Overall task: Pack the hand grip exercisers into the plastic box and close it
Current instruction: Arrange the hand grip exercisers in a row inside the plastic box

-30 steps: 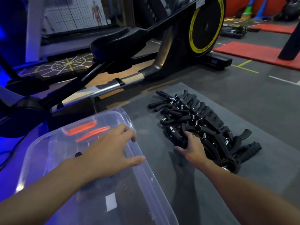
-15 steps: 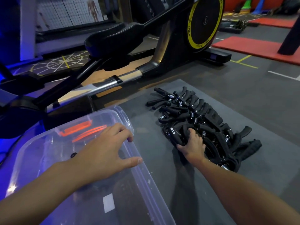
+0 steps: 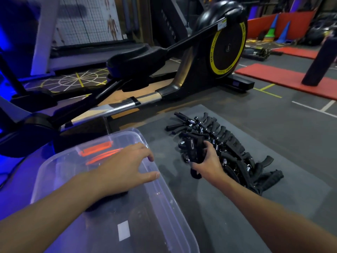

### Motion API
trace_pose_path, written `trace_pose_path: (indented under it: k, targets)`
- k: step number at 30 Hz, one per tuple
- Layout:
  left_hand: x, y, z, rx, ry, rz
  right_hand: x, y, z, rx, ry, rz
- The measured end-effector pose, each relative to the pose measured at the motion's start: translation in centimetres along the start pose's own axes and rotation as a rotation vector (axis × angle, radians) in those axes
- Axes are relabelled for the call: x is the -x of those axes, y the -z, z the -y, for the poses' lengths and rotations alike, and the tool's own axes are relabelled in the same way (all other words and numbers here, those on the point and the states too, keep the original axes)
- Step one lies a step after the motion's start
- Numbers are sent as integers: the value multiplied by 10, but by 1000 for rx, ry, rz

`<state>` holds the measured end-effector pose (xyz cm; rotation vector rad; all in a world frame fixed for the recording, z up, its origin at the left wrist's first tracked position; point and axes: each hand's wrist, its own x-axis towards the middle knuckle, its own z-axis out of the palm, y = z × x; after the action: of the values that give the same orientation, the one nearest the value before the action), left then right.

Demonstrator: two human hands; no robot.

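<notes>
A clear plastic box (image 3: 160,196) sits open at the lower left on a grey mat. My left hand (image 3: 125,168) hovers over the box's right rim with fingers spread, holding nothing. To the right lies a row of several black hand grip exercisers (image 3: 235,154) with metal springs. My right hand (image 3: 209,161) grips a bunch of black exercisers (image 3: 193,148) at the near left end of the row, lifted off the mat and tilted upright. I can see dark shapes through the box's wall, but not what they are.
Orange clips (image 3: 96,148) show at the box's far end. A black elliptical trainer (image 3: 182,57) with a yellow-ringed wheel stands just behind the box and mat (image 3: 291,143). Red mats (image 3: 284,77) and a dark post (image 3: 321,61) lie at the far right.
My right hand has closed around a bunch of exercisers and raised them off the mat toward the box. My left hand has stayed over the box rim.
</notes>
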<state>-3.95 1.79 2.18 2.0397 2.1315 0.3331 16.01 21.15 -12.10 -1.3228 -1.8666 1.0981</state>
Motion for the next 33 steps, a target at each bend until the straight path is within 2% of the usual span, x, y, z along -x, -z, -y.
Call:
trace_pose_path:
  k: [9, 15, 23, 33]
  targets:
    - [28, 37, 16, 197, 54, -202, 45, 29, 144, -243, 236, 244]
    - [55, 52, 29, 398, 111, -199, 79, 28, 208, -305, 372, 418]
    - [79, 67, 32, 576, 81, -214, 107, -3, 232, -568, 380, 612]
    - [89, 64, 44, 650, 86, -168, 120, -17, 238, -649, 368, 808]
